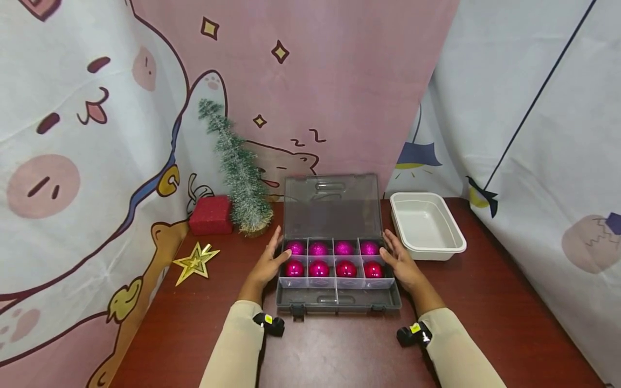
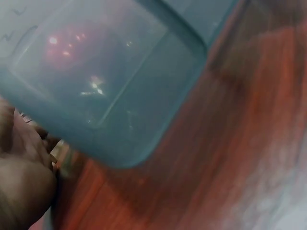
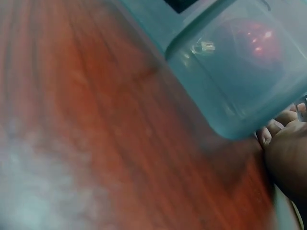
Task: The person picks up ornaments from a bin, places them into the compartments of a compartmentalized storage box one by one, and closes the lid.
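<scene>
A grey see-through plastic organizer box lies in front of me with its lid raised at the back. Its small compartments hold two rows of Christmas balls: glittery magenta ones behind, shiny red-pink ones in front. My left hand holds the left side, thumb over the rim. On the right side my right hand grips likewise. Both wrist views show a blurred box corner, with a reddish ball visible through the wall; most fingers are hidden there.
Behind on the left stand a small frosted Christmas tree and a red block. A gold star lies nearer. To the right sits a white plastic tub. Printed curtains border the wooden table.
</scene>
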### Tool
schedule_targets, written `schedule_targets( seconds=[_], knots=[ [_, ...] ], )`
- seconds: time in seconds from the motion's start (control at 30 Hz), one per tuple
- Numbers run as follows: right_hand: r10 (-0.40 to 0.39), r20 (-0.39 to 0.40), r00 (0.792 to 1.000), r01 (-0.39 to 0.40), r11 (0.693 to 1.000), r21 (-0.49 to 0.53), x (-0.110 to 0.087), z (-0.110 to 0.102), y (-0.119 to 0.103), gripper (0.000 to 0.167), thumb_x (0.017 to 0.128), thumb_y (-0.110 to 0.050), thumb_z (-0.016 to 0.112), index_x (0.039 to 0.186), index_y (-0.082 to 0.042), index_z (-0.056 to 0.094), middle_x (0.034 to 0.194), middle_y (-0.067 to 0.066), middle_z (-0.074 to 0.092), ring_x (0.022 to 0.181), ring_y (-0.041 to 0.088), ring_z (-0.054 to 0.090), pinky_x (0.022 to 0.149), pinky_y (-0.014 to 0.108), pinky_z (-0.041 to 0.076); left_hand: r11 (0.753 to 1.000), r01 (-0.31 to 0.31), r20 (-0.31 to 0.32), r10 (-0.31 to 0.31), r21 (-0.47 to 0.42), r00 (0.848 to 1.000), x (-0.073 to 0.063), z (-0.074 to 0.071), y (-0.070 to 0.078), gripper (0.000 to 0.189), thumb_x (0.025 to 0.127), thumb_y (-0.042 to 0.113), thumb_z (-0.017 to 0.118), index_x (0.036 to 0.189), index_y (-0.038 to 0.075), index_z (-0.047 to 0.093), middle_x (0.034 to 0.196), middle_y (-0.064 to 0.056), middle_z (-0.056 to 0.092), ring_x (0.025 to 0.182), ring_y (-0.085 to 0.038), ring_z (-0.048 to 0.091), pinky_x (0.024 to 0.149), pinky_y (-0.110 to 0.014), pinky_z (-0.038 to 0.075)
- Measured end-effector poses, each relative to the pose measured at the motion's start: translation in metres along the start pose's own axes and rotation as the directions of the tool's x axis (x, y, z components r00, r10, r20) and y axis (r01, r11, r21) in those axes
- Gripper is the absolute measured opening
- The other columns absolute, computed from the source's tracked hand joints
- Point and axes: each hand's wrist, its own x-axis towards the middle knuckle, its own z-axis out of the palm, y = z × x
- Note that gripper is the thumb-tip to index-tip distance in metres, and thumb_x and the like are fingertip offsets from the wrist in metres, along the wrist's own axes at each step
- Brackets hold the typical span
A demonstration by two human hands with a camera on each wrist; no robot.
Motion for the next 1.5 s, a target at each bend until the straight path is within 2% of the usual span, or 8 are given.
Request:
schedule_targets(
  seconds=[0.23,0.37,0.47,0.7,0.9,1.1,1.27,1.5],
  knots=[
    [0.030,-0.004,1.000,-0.030,0.999,-0.035,0.004,-0.004,0.000,0.075,0.116,-0.009,0.048,0.174,0.003,0.002,0.182,0.027,0.005,0.170,0.047,-0.001,0.112,0.004,0.031,1.000,0.029,0.023,-0.029,-0.004,0.999,0.008,-0.001,0.003,0.089,0.110,0.012,0.064,0.177,0.012,0.007,0.181,-0.026,0.022,0.171,-0.045,0.010,0.136,-0.069,0.007],
    [0.049,-0.003,0.999,-0.049,0.998,-0.042,0.008,-0.004,-0.001,0.076,0.117,-0.013,0.048,0.174,0.000,0.001,0.184,0.023,0.003,0.171,0.044,-0.003,0.135,0.029,0.019,0.999,0.036,0.021,-0.036,0.001,0.999,0.012,-0.004,0.002,0.089,0.109,0.011,0.065,0.178,0.014,0.007,0.181,-0.024,0.023,0.171,-0.045,0.012,0.137,-0.068,0.009],
    [0.051,0.000,0.999,-0.050,0.998,-0.042,0.010,-0.003,-0.002,0.076,0.117,-0.013,0.048,0.175,0.000,0.001,0.184,0.023,0.002,0.171,0.044,-0.004,0.139,0.042,0.013,0.998,0.054,0.019,-0.054,0.015,0.998,0.012,-0.005,0.002,0.090,0.109,0.013,0.066,0.178,0.018,0.007,0.181,-0.023,0.022,0.170,-0.045,0.012,0.136,-0.070,0.011],
    [0.033,0.004,0.999,-0.033,0.998,-0.044,0.013,-0.005,-0.002,0.075,0.117,-0.012,0.047,0.176,-0.004,0.002,0.184,0.022,0.003,0.171,0.043,-0.003,0.111,0.002,0.030,0.999,0.028,0.018,-0.029,0.020,0.999,0.014,-0.006,0.005,0.089,0.108,0.011,0.066,0.177,0.014,0.011,0.181,-0.023,0.024,0.170,-0.045,0.016,0.136,-0.068,0.011],
    [0.017,0.011,1.000,-0.016,0.998,-0.056,0.018,-0.004,0.000,0.076,0.117,-0.014,0.049,0.176,-0.007,0.003,0.183,0.024,0.003,0.171,0.045,-0.002,0.135,0.033,0.022,1.000,0.021,-0.007,-0.021,0.023,1.000,0.015,-0.006,0.005,0.088,0.108,0.009,0.067,0.177,0.013,0.013,0.181,-0.024,0.022,0.170,-0.045,0.016,0.136,-0.068,0.010],
    [0.010,-0.016,1.000,-0.011,0.995,-0.098,0.020,-0.002,0.003,0.074,0.117,-0.016,0.048,0.176,-0.007,0.005,0.183,0.026,0.003,0.171,0.046,0.000,0.135,0.030,0.021,0.999,-0.022,-0.018,0.023,0.039,1.000,0.016,-0.005,0.008,0.087,0.108,0.007,0.066,0.177,0.010,0.013,0.180,-0.027,0.019,0.169,-0.046,0.015,0.137,-0.066,0.009],
    [0.004,-0.033,0.999,-0.009,0.985,-0.171,0.019,0.001,-0.001,0.075,0.117,-0.017,0.049,0.177,-0.008,0.005,0.183,0.027,0.005,0.171,0.045,0.002,0.136,0.063,0.007,0.984,-0.056,-0.028,0.061,0.172,0.998,0.015,-0.006,0.011,0.085,0.108,0.010,0.065,0.176,0.006,0.013,0.178,-0.029,0.027,0.168,-0.050,0.018,0.136,-0.070,0.006],
    [-0.016,-0.029,0.999,0.004,0.936,-0.351,0.014,0.005,-0.019,0.083,0.115,-0.020,0.054,0.176,-0.006,0.000,0.179,0.035,0.011,0.167,0.056,0.011,0.133,0.072,0.014,0.938,-0.105,-0.098,0.145,0.329,0.985,0.008,-0.002,0.030,0.085,0.103,0.010,0.071,0.172,-0.002,0.023,0.166,-0.035,0.045,0.157,-0.056,0.033,0.131,-0.074,0.019]
  ],
)
